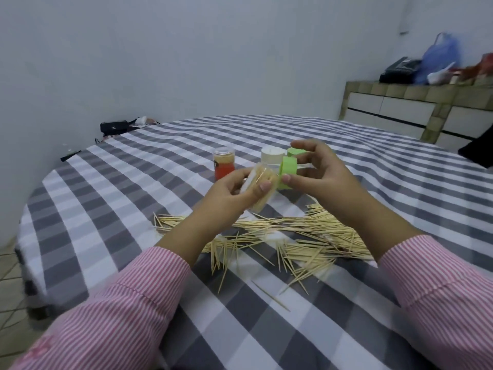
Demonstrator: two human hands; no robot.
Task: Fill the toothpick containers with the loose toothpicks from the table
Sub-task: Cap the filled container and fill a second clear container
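Observation:
My left hand (234, 193) grips a clear container (262, 186) packed with toothpicks, tilted above the table. My right hand (317, 169) pinches a green lid (289, 170) right at the container's mouth. Loose toothpicks (293, 236) lie scattered in a wide pile on the checked tablecloth below both hands. Behind the hands stand a red-labelled container (224, 162) with a clear cap, a white-capped container (272, 156), and a green-capped one (296, 152), partly hidden by my right fingers.
The round table (133, 188) has a grey and white checked cloth. A black bag (114, 126) lies past its far left edge. A tiled counter (416, 102) with bags stands at the right. A dark object (477, 145) sits at the table's right edge.

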